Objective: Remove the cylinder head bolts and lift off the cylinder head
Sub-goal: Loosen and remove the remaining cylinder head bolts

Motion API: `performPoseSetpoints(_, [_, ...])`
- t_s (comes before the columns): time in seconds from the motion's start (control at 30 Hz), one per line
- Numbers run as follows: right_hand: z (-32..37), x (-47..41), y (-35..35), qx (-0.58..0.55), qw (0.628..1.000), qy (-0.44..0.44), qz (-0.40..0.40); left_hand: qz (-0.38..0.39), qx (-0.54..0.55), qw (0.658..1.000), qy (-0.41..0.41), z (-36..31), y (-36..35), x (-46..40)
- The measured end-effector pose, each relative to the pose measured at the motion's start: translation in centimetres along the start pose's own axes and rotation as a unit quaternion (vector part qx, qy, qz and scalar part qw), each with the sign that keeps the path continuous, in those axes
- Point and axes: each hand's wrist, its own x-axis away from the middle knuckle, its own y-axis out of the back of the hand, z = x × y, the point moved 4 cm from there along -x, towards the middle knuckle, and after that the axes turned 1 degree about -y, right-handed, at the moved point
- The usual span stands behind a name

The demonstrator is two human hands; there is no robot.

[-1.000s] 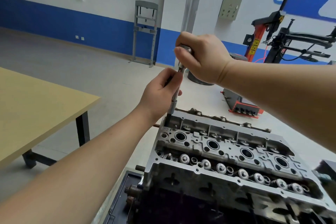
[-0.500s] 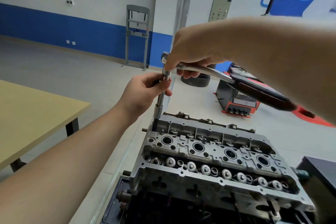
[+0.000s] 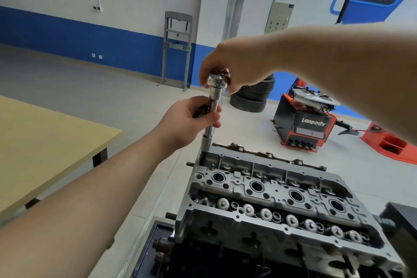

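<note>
The grey cylinder head (image 3: 270,189) sits on the engine block in the lower right, with spark plug wells and valve springs showing. A chrome ratchet wrench with a long extension bar (image 3: 212,117) stands upright, its socket down in the head's far left corner. My left hand (image 3: 191,122) grips the extension bar midway and also holds a small dark object. My right hand (image 3: 228,70) grips the ratchet head from above; the handle is hidden behind the hand and forearm. The bolt under the socket is hidden.
A wooden table (image 3: 45,142) stands to the left. A black tray (image 3: 149,253) lies under the engine's near left end. Beyond are stacked tyres (image 3: 252,97), a red and black tyre machine (image 3: 304,126) and a grey press frame (image 3: 178,47) by the wall.
My right hand has swung the ratchet handle round, from pointing right and in plain sight to hidden behind my hand. My left hand stays on the extension bar. The camera has shifted slightly.
</note>
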Motion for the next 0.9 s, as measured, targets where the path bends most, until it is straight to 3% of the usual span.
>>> performPoseSetpoints(0.17, [0.1, -0.7, 1.4, 0.042, 0.996, -0.066, 0.041, -0.036, 0.036, 0.999, -0.013, 0.0, 0.4, 0.3])
performPoseSetpoints(0.27, [-0.8, 0.2, 1.0, -0.070, 0.985, -0.125, 0.093, -0.037, 0.038, 0.999, -0.005, -0.2, -0.2, 0.0])
performPoseSetpoints(0.37, [-1.4, 1.4, 0.9, -0.103, 0.979, -0.122, 0.125, -0.010, 0.033, 0.999, 0.001, -0.4, -0.8, 0.0])
performPoseSetpoints(0.53, [-1.3, 1.7, 0.8, 0.000, 0.997, -0.053, 0.062, 0.053, -0.026, 0.998, 0.012, -0.5, -0.9, 0.0])
performPoseSetpoints(0.7, [-0.5, 0.9, -0.1, -0.010, 1.000, -0.017, -0.009, -0.038, -0.059, 0.998, -0.001, -0.2, -0.1, -0.4])
performPoseSetpoints(0.8, [0.3, -0.2, 0.5, 0.033, 0.999, -0.030, -0.002, -0.056, -0.058, 0.997, -0.018, 0.3, 0.7, -0.3])
performPoseSetpoints(0.9, [0.0, -0.4, 0.9, 0.026, 0.994, -0.102, 0.032, -0.065, -0.046, 0.996, -0.029, 0.3, 0.9, -0.3])
